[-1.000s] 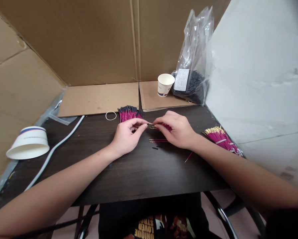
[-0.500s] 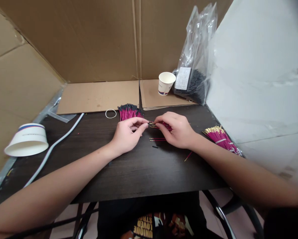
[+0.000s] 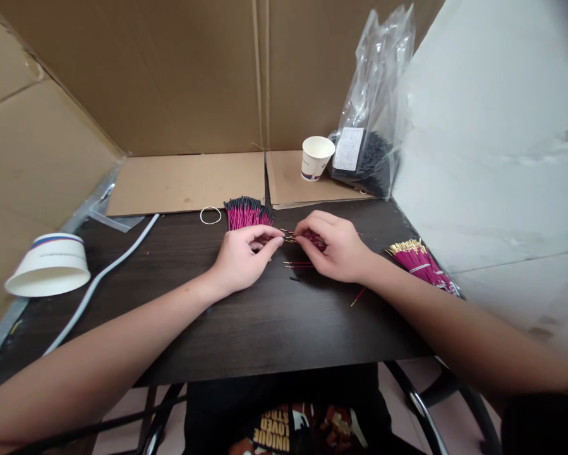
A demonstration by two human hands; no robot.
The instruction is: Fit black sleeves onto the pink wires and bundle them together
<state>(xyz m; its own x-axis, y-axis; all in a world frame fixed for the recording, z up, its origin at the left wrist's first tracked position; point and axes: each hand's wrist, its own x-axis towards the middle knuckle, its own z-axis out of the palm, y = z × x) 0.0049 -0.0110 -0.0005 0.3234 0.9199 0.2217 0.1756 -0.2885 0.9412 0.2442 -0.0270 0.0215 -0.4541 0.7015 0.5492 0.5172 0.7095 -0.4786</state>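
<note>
My right hand [image 3: 333, 245] is closed around several thin magenta wires with gold terminals [image 3: 290, 239], their tips pointing left. Facing it, my left hand [image 3: 246, 256] pinches thumb and forefinger together at those tips; whatever is between the fingers is too small to make out. Below the right hand, two loose magenta wires [image 3: 300, 264] lie on the table, with a short black sleeve [image 3: 295, 279] just under them. Another single wire [image 3: 358, 296] pokes out beneath the right wrist. Behind the left hand sits a bundle of magenta wires with black ends [image 3: 248, 213].
On the right lies a bundle of gold-tipped wires [image 3: 419, 260]. A paper cup [image 3: 316, 161] stands beside a clear bag of black sleeves [image 3: 373, 161] at the back. Farther left are a white ring [image 3: 210, 216], a pale cable [image 3: 106, 275] and a tipped paper cup [image 3: 49, 268].
Both hands stay nearly in place. One gold-tipped wire now sticks out a little higher and apart from the others between the fingertips.
</note>
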